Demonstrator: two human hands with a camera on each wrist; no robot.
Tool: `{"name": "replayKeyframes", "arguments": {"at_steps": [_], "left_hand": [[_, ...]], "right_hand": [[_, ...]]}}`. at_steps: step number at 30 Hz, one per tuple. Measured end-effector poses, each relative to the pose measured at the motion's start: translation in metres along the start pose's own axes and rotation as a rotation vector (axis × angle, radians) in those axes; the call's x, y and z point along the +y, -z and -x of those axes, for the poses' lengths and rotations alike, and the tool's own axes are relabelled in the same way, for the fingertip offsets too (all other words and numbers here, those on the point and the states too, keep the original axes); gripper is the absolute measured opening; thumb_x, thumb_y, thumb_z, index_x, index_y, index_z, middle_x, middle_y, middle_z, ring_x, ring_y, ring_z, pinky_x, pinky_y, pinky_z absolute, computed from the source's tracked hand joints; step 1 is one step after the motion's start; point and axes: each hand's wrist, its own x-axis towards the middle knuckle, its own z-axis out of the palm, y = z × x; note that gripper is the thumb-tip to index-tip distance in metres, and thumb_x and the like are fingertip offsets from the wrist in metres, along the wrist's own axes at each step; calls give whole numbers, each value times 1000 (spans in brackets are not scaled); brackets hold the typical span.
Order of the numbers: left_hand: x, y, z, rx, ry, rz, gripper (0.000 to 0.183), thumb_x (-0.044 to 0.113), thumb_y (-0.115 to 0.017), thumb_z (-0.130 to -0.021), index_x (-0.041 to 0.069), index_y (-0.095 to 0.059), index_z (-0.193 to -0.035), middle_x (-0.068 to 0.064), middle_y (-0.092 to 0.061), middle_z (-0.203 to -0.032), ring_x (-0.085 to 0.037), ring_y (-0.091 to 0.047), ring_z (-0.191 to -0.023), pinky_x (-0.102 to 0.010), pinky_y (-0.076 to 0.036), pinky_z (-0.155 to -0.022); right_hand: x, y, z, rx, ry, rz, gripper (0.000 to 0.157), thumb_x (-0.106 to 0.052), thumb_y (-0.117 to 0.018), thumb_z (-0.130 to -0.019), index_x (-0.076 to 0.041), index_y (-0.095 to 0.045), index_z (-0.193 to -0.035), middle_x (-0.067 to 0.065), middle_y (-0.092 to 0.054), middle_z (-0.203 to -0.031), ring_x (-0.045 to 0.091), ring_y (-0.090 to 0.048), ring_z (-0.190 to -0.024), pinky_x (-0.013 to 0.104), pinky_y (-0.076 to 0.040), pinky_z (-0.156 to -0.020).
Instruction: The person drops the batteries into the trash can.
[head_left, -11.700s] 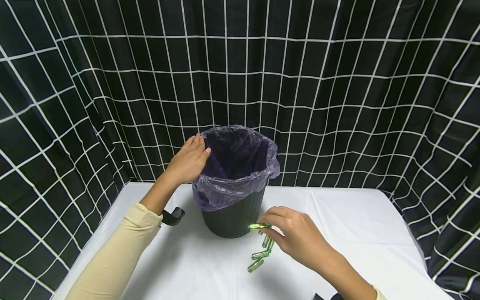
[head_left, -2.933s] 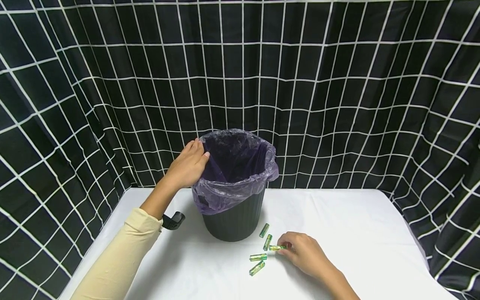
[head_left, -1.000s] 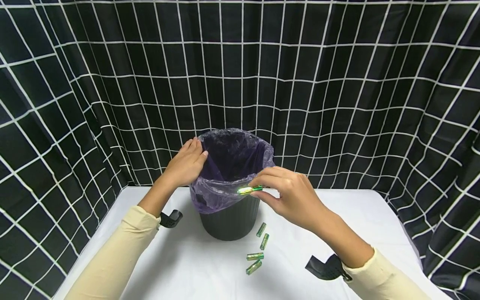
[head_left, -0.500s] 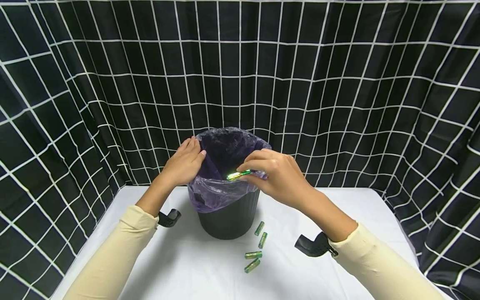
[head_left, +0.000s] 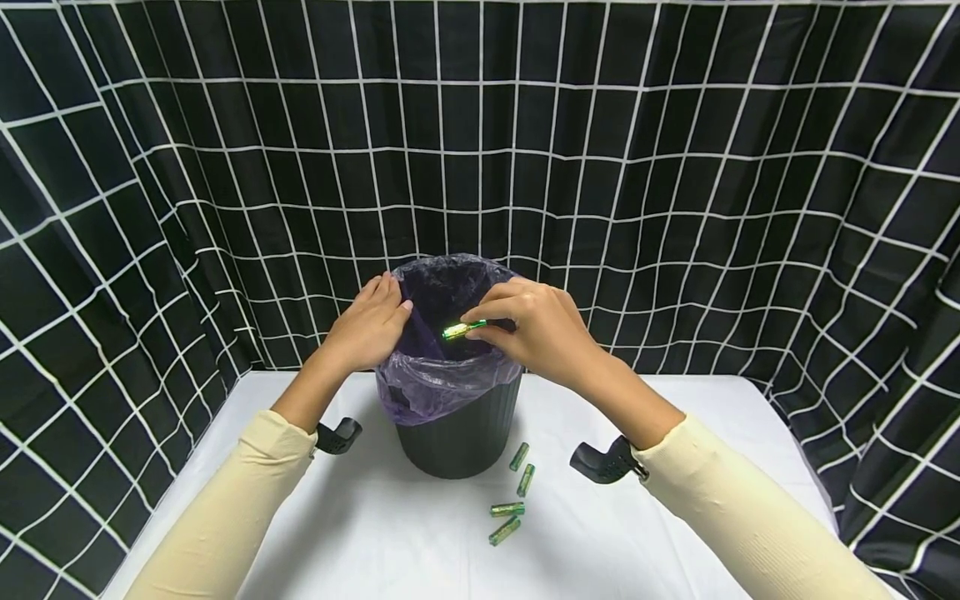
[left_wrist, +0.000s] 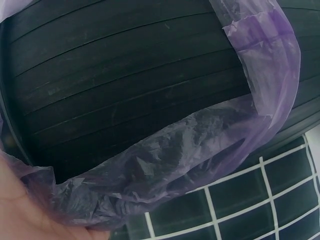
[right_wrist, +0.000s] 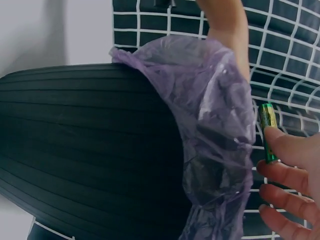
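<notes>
My right hand [head_left: 525, 321] pinches a green-and-gold battery [head_left: 459, 331] between thumb and fingertips, over the mouth of a black trash bin [head_left: 453, 446]. In the right wrist view the same battery [right_wrist: 268, 127] shows beyond the bag's edge. A thin purple bag [head_left: 435, 392] lines the bin and folds down over its rim. My left hand [head_left: 367, 329] holds the bin's left rim, the thumb on the inner side. The left wrist view has part of that hand [left_wrist: 15, 205] against the bag's fold. The bottom of the bin's inside is hidden.
Several more batteries [head_left: 507, 509] lie on the white tabletop [head_left: 637, 533], in front and to the right of the bin. A black curtain with white grid lines [head_left: 660, 167] stands behind and at both sides. Black camera mounts [head_left: 600, 461] jut from the wrists.
My right hand has picked up a battery from the table and carried it up, left and forward to over the bin. The left hand has stayed at the rim.
</notes>
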Motion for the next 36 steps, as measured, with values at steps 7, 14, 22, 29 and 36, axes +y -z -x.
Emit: {"name": "replayKeyframes", "arguments": {"at_steps": [7, 14, 22, 29, 36], "left_hand": [[-1, -3, -1, 0, -6, -8, 63, 32, -20, -111, -12, -17, -156, -25, -11, -166, -33, -2, -156, -40, -3, -127], [0, -3, -1, -5, -4, -11, 62, 32, -20, -111, -12, -17, -155, -25, -9, -166, -34, -2, -156, -41, -3, -127], [-1, 0, -1, -3, 3, -9, 62, 32, -20, -111, -11, -16, -156, -24, -8, -167, -33, -1, -156, -40, -2, -127], [-2, -1, -2, 5, -20, -40, 62, 30, -21, -111, -13, -19, -155, -26, -12, -165, -33, -3, -156, -39, -2, -127], [-3, -2, -2, 14, -24, -42, 62, 30, -21, -111, -14, -19, -154, -27, -13, -165, -34, -3, -156, -40, -2, -127]], "right_hand": [[9, -10, -3, -24, -36, 20, 14, -18, -87, -81, -16, -84, -94, -4, -75, -88, 14, -63, -74, 28, -50, -56], [19, -18, -7, -77, -78, 80, 14, -21, -87, -82, -18, -84, -95, -5, -75, -89, 15, -68, -81, 31, -53, -58], [23, -25, -12, -118, -146, 112, 17, -22, -85, -84, -18, -83, -100, -4, -76, -94, 17, -67, -83, 32, -52, -58], [24, -30, -9, -138, -173, 126, 14, -20, -84, -86, -17, -82, -99, -5, -77, -97, 16, -67, -86, 35, -55, -61], [23, -28, -7, -108, -163, 118, 10, -18, -84, -85, -17, -83, -94, -6, -77, -95, 15, -66, -85, 34, -54, -61]]}}
